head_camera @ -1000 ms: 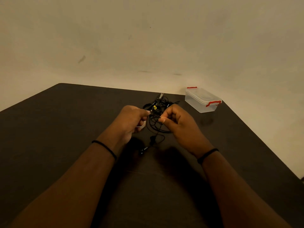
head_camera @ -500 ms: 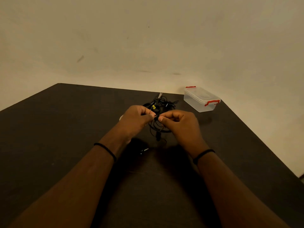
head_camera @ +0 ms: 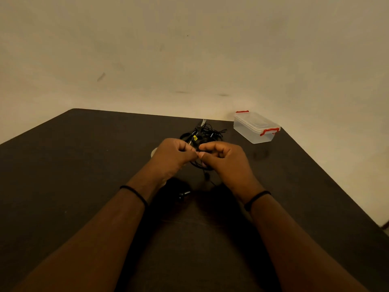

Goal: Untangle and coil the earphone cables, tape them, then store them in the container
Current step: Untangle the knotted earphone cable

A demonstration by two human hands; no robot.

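Earphone cables (head_camera: 205,133) lie in a black tangle on the dark table (head_camera: 63,165) in front of you, toward its far edge, with a small yellow tag showing among the strands. Your two hands meet just in front of that pile, raised a little above the tabletop. A clear plastic container (head_camera: 255,127) with red clips and its lid on stands to the right of the pile, near the far right corner of the table, well apart from your hands. A pale round object (head_camera: 154,152), mostly hidden behind your left hand, rests on the table; you cannot tell from this view what it is. A plain beige wall (head_camera: 189,49) rises behind the table.

Your left hand (head_camera: 171,158) and right hand (head_camera: 226,160) are both curled, thumbs and forefingers pressed together where the hands meet, pinching one thin black cable between them. Loops of that cable hang below your fingertips (head_camera: 201,154) and trail down toward you, where a small earbud (head_camera: 207,176) dangles and a plug end (head_camera: 185,193) lies on the table between your wrists. The main tangle sits just beyond your knuckles, partly blocked from view by them. You wear a thin black band (head_camera: 134,193) on each wrist.
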